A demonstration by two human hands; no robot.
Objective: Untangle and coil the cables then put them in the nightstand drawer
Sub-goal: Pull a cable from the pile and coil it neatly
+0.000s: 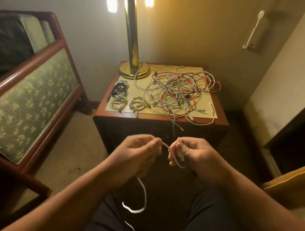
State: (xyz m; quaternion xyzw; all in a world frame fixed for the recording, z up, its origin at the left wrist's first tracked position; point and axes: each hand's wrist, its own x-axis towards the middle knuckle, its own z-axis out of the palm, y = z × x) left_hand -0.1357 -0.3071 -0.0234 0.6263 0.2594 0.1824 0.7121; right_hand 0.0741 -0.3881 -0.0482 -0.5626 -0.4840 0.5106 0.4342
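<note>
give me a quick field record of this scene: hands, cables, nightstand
left hand: pinching thin white cable
right hand: gripping same cable's loop
cable tail: hangs over lap
tangled pile of red, grey and black cables: on dark wooden nightstand
small coiled cable bundles: four, front-left of top
brass lamp base: back-left corner
drawer: not visibly open
</note>
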